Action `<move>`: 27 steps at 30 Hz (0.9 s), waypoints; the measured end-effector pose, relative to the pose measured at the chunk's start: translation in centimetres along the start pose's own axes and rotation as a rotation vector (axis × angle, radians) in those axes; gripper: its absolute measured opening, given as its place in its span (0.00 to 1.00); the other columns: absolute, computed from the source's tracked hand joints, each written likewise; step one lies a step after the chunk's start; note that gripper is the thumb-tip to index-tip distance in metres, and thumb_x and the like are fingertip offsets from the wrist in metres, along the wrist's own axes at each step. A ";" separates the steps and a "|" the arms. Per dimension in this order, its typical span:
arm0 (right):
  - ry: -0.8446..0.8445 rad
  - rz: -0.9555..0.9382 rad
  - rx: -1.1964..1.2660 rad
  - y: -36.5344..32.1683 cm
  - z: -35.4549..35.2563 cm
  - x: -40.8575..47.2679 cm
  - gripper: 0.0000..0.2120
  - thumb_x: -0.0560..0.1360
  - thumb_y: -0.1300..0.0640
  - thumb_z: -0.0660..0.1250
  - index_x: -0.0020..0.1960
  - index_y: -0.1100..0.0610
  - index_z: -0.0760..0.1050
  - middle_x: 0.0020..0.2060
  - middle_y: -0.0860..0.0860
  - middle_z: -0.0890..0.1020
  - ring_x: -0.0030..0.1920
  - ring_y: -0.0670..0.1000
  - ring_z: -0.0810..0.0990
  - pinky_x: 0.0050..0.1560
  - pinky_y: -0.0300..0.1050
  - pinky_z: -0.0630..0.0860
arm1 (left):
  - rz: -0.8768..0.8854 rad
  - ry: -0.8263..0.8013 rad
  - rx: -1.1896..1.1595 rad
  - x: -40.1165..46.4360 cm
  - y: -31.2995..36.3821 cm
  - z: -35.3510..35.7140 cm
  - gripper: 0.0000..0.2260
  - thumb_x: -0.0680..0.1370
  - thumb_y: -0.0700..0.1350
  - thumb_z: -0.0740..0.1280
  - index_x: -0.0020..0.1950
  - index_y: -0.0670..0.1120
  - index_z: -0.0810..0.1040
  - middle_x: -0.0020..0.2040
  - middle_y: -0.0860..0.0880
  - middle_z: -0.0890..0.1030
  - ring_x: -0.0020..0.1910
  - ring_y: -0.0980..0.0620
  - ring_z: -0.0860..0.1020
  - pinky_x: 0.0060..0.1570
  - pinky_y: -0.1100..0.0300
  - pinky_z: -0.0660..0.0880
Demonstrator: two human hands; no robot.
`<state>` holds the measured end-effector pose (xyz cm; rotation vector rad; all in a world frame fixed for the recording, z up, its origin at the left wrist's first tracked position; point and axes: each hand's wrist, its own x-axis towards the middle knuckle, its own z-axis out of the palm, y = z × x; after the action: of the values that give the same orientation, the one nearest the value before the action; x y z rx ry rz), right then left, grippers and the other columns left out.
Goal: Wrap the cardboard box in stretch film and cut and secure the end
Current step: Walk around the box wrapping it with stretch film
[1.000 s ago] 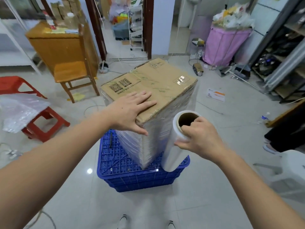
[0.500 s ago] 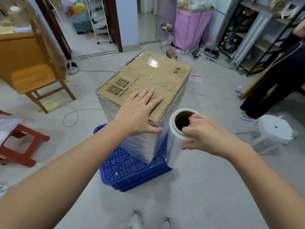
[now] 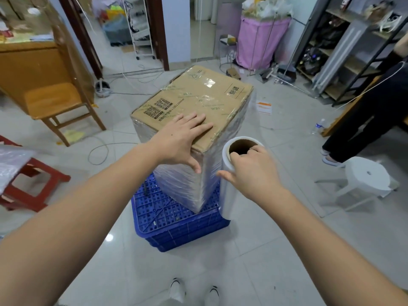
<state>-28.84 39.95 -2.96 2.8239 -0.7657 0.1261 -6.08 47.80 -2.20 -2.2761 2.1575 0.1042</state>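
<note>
Head view, centre of frame: cardboard box (image 3: 194, 100) on end atop a blue crate (image 3: 176, 224), sides already banded in film, left hand (image 3: 183, 138) laid flat with fingers straight on the near top corner, probably to keep the box from turning. Just right of the box, stretch film roll (image 3: 229, 173) held upright, right hand (image 3: 254, 171) clamped on its top rim, fingertips hooked into the core, likely so it can spin and pay out film.
</note>
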 end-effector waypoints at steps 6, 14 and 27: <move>0.097 0.156 0.033 -0.3 1.3 -1.8 0.21 0.73 0.41 0.69 0.34 0.53 0.63 0.24 0.44 0.63 0.30 0.52 0.66 0.51 0.49 0.70 | 0.144 -0.013 0.067 0.1 -3.3 -1.5 0.56 0.64 0.74 0.74 0.83 0.61 0.49 0.84 0.50 0.52 0.82 0.47 0.53 0.81 0.48 0.51; 0.135 0.226 -0.031 -1.5 1.3 0.3 0.31 0.67 0.32 0.71 0.30 0.54 0.59 0.17 0.48 0.63 0.21 0.52 0.59 0.39 0.49 0.69 | 0.234 0.069 0.144 0.8 -5.1 0.4 0.51 0.67 0.84 0.56 0.82 0.63 0.41 0.85 0.51 0.50 0.83 0.47 0.50 0.81 0.49 0.45; 0.020 -0.153 0.093 -5.9 -1.9 -1.5 0.26 0.64 0.44 0.77 0.31 0.51 0.59 0.25 0.46 0.61 0.29 0.52 0.64 0.41 0.44 0.69 | 0.330 0.088 0.169 1.1 -6.9 0.9 0.50 0.69 0.82 0.52 0.83 0.60 0.39 0.85 0.48 0.48 0.83 0.45 0.48 0.80 0.48 0.44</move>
<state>-27.15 46.11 -2.38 2.9516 -0.5504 0.1699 0.84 47.07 -3.41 -1.8560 2.4612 -0.1748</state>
